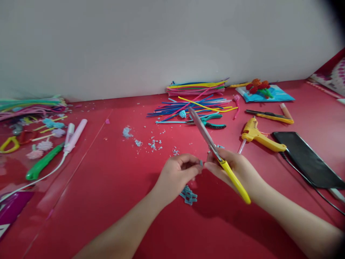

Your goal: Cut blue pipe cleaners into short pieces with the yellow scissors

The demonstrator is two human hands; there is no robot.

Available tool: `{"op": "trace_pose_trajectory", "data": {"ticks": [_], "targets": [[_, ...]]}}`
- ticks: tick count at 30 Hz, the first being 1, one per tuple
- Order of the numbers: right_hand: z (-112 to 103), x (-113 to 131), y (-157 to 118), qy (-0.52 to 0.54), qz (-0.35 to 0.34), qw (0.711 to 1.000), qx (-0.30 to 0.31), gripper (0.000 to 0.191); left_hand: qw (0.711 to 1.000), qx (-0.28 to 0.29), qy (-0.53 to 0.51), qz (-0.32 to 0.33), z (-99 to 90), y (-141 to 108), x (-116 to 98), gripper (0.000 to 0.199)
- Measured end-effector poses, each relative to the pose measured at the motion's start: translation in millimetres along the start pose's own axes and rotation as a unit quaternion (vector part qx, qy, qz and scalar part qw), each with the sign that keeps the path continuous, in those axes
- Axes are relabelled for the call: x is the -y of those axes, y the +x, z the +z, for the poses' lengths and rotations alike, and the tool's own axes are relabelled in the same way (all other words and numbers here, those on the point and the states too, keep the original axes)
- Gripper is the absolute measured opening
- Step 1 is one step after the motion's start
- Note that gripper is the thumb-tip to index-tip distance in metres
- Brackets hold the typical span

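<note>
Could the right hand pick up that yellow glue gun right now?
Probably not straight away: the right hand holds scissors. Otherwise the way looks free, with nothing lying over the yellow glue gun.

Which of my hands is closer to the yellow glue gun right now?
Right. Your right hand, holding the scissors, is just left of the yellow glue gun and nearer you; your left hand is farther left, past the right one.

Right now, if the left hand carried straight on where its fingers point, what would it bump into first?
Probably the right hand, its fingertips just past those of the left hand, though depth is hard to judge.
</note>
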State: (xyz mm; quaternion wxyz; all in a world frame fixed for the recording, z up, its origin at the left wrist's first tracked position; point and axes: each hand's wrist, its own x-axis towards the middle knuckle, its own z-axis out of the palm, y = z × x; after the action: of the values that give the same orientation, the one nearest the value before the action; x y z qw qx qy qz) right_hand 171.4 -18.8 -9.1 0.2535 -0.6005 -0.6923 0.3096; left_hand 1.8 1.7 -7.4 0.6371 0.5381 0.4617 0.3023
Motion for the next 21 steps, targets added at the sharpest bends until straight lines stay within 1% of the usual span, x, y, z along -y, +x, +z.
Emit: {"op": "trace_pose_trajectory", "data": {"ticks": [2, 4, 6, 8, 11, 14, 21], "targets": [[-2.3, -2.7, 0.3, -0.093, 0.005, 0.996, -0.014, 0.025, 0.998, -0.055, -0.03, 0.012, -6.2, 3.1, -1.6, 0.009], [-3.0, -4.4, 0.2, -0.176, 0.012, 0.984, -0.027, 0.029, 0.991, -0.104, -0.074, 0.033, -12.8, 5.6, -3.1, 0.01], [-1.8, -5.6, -0.1, -0.227, 0.004, 0.974, -0.024, 0.03, 0.982, -0.142, -0.115, 0.053, -18.1, 6.8, -4.6, 0.011], [0.7, -6.8, -0.5, -0.257, -0.012, 0.966, -0.01, 0.029, 0.975, -0.161, -0.141, 0.063, -21.2, 6.6, -6.3, 0.012], [4.3, -8.9, -0.9, -0.297, -0.026, 0.955, 0.009, 0.03, 0.972, -0.163, -0.152, 0.073, -22.4, 5.6, -8.4, 0.008], [6.8, -11.2, -0.9, -0.321, -0.022, 0.947, 0.022, 0.032, 0.971, -0.165, -0.155, 0.077, -22.5, 5.3, -9.2, 0.004], [8.2, -14.9, -1.4, -0.329, -0.026, 0.943, 0.029, 0.034, 0.972, -0.155, -0.152, 0.087, -24.2, 5.8, -7.8, 0.003]]}}
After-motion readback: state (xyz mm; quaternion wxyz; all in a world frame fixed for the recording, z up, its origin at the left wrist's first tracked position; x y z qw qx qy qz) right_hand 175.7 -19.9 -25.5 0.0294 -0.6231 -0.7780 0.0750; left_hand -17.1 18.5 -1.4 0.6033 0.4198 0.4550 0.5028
